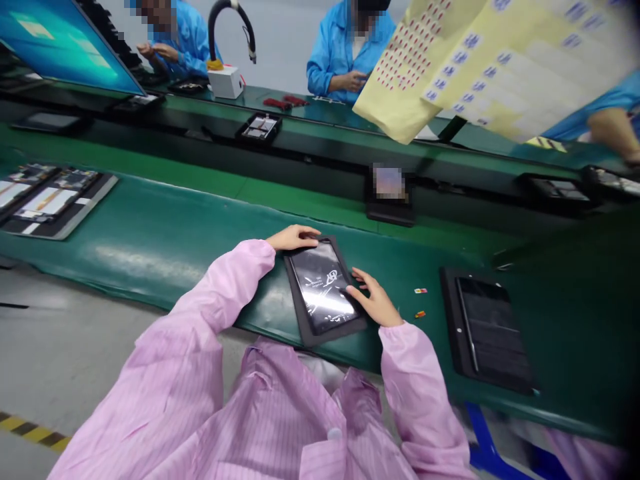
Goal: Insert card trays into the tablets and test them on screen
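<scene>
Before me a black tablet [327, 293], its glossy screen up with white marks and glare, lies on a dark foam pad [303, 313] at the bench's front edge. At the tablet's far left corner rests my left hand [295, 237], fingers stretched out along its top edge. My right hand [373, 297] is by the tablet's right edge, thumb and fingers apart, the thumb touching or just over the screen. To the right of that hand lie a small white-and-pink card [421, 291] and a small orange piece [420, 315].
Another dark tablet [493, 327] lies on a pad at right. Opened tablets [55, 193] sit on a board at left. Beyond the green bench [165, 227], a dark line carries devices, one in a black tray [259, 128]. Yellow sheets [475, 67] hang upper right. Co-workers in blue sit opposite.
</scene>
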`<action>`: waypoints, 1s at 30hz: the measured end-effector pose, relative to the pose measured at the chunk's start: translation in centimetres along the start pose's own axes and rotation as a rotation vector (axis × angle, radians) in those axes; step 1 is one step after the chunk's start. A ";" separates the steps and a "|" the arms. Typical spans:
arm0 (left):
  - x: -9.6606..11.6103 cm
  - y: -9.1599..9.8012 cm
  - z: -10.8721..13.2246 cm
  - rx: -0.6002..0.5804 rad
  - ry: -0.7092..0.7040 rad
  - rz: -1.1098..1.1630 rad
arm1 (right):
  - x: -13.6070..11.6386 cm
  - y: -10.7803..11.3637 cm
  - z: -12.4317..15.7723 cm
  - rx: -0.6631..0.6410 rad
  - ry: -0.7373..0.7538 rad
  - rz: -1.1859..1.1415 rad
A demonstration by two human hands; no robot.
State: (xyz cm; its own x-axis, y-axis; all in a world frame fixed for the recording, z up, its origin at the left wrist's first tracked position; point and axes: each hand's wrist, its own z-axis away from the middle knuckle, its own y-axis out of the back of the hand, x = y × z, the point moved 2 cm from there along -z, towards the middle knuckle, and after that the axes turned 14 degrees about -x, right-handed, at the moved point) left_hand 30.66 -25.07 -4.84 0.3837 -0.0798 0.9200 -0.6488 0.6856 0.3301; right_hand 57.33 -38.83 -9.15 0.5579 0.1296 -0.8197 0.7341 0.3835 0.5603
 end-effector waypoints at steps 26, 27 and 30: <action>-1.4 -11.4 3.1 0.534 0.257 -0.175 | 0.6 -3.7 -1.6 0.287 -0.187 0.190; -1.5 -11.5 3.2 0.529 0.243 -0.170 | 0.5 -2.8 -2.0 0.273 -0.201 0.214; -2.0 -11.7 3.5 0.532 0.194 -0.182 | 0.2 2.4 -5.3 0.246 -0.261 0.302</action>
State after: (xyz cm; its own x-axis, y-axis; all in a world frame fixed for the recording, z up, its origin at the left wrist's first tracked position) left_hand 35.16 -35.48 -9.78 0.6003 0.0059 0.7998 -0.7822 0.2129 0.5855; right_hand 57.20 -33.03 -8.60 0.8160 -0.0442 -0.5764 0.5767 0.1315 0.8063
